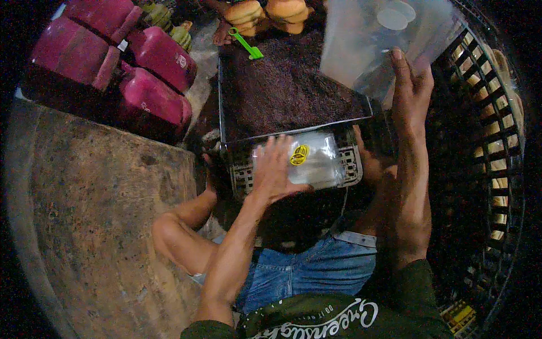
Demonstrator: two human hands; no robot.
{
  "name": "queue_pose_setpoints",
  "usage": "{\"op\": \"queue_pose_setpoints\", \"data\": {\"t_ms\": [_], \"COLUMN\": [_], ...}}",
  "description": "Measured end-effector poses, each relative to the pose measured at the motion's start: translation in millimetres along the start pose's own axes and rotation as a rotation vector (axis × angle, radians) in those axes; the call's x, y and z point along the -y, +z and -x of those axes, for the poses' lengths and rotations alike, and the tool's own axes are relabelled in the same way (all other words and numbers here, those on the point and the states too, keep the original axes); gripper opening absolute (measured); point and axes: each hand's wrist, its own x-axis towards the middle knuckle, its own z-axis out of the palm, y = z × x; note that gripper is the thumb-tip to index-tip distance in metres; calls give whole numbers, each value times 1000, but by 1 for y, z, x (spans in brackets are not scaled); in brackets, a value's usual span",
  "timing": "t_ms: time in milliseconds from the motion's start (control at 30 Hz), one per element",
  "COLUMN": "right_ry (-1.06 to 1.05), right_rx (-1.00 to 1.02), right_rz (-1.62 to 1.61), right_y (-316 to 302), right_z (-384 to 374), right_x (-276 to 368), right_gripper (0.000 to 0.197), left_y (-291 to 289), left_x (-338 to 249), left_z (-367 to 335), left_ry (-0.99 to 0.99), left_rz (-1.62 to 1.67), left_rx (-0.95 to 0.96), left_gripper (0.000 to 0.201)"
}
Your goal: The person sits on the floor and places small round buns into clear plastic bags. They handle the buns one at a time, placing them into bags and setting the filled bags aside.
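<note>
From my remote station I log a tray (296,130) at 12 o'clock, holding dark brown granular matter (293,85), with a green scoop (246,45) at its 11 o'clock. Right hand (411,90): grip clamped on a clear plastic bag (353,53) at 1 o'clock; long axis uncertain, frame cuts it. Left hand (274,169): grip apart, fingers spread over a clear packet (323,161), long axis roughly 9-to-3 o'clock.

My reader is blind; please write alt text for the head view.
A seated person has the left hand over clear plastic packaging and a translucent sheet in the right hand. Beyond is a tray of dark crumbly material with a green scoop.
</note>
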Motion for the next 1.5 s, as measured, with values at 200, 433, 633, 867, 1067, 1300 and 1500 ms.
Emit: {"op": "queue_pose_setpoints", "data": {"t_ms": [200, 433, 633, 867, 1067, 1300, 1500], "right_ry": [97, 180, 300, 271, 470, 345, 303], "right_rx": [-115, -184, -160, -210, -231, -256, -173], "right_rz": [54, 17, -47, 76, -22, 150, 123], "right_y": [-23, -27, -33, -51, -49, -48, -58], "right_z": [10, 25, 25, 16, 13, 9, 8], "right_x": [-15, -10, -19, -45, -33, -38, -41], "right_gripper": [42, 50, 57, 64, 63, 62, 58], "left_y": [44, 44, 30, -49, -151, -197, -98], "left_x": [-45, -12, -1, 21, 33, 31, 9], "left_z": [34, 17, -15, -27, -30, -52, -21], "left_ry": [-90, 81, 202, 93, -414, -422, -67], "left_rz": [-177, -260, -478, -151, 873, 742, 40], "left_rx": [249, 15, 165, 438, 637, 606, 574], "left_gripper": [132, 69, 55, 68, 61, 52, 62]}}
